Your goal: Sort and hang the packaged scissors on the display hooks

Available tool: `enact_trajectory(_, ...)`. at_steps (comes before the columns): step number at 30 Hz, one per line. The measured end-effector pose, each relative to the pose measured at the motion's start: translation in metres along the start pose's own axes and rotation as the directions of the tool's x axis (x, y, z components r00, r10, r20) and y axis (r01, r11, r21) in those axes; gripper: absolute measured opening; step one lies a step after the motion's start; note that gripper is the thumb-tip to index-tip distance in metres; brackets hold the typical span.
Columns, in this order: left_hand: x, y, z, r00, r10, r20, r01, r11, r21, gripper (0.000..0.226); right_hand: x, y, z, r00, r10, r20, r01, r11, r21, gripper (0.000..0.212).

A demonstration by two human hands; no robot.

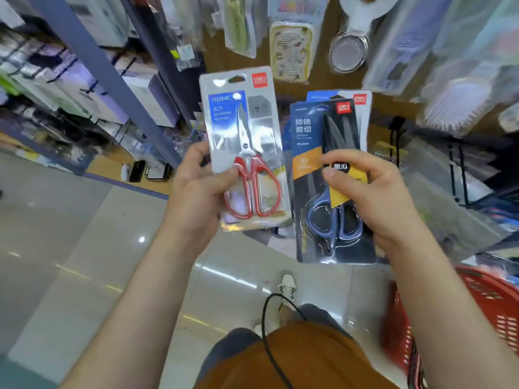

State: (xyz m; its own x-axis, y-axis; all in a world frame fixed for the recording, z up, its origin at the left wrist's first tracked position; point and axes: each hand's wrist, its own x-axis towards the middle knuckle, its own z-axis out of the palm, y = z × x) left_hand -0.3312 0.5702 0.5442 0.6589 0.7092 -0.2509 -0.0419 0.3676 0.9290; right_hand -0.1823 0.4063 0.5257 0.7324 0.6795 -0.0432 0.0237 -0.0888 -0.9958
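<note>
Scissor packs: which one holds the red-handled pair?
The clear pack in the left hand; the right hand holds a dark front pack with blue handles.

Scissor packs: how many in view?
3 visible. Red-handled pack in the left hand; dark blue-handled pack at the front in the right hand, with a second pack behind it, only its top edge showing. More may be hidden in that stack.

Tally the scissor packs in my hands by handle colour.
Red-handled pack, in left hand: 1
Blue-handled pack, in right hand: 1
Rear pack stacked behind it, handles hidden: 1
Total: 3
</note>
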Motion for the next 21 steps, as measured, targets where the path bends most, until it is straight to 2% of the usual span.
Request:
enact_trajectory(5, 0.023, 0.023, 0.008, 1.0, 0.006, 0.022, -0.003, 0.988, -0.157, 0.039, 0.035, -0.011, 0.005, 0.999, 0.04, 0.011, -0.04, 0.999, 0.008, 0.033)
enact_trajectory(8, 0.032, 0.024, 0.022, 1.0, 0.009, 0.023, -0.004, 0.98, -0.2, 0.039, 0.049, -0.023, 0.019, 1.0, 0.007, 0.024, -0.008, 0.999, 0.035, 0.036)
enact_trajectory(12, 0.044, 0.024, 0.026, 0.997, 0.049, 0.052, -0.038, 0.981, -0.188, 0.038, 0.056, -0.041, 0.039, 0.991, -0.026, 0.13, 0.021, 0.999, 0.034, 0.007)
enact_trajectory(18, 0.072, 0.069, 0.012, 0.977, 0.168, 0.13, -0.14, 0.969, -0.203, 0.05, 0.05, -0.066, 0.044, 0.989, -0.056, 0.139, 0.057, 0.998, -0.001, 0.007)
enact_trajectory(21, 0.096, 0.107, 0.013, 0.964, 0.22, 0.152, -0.189, 0.963, -0.191, 0.033, 0.046, -0.083, 0.047, 0.983, -0.104, 0.15, 0.11, 0.994, -0.028, 0.01)
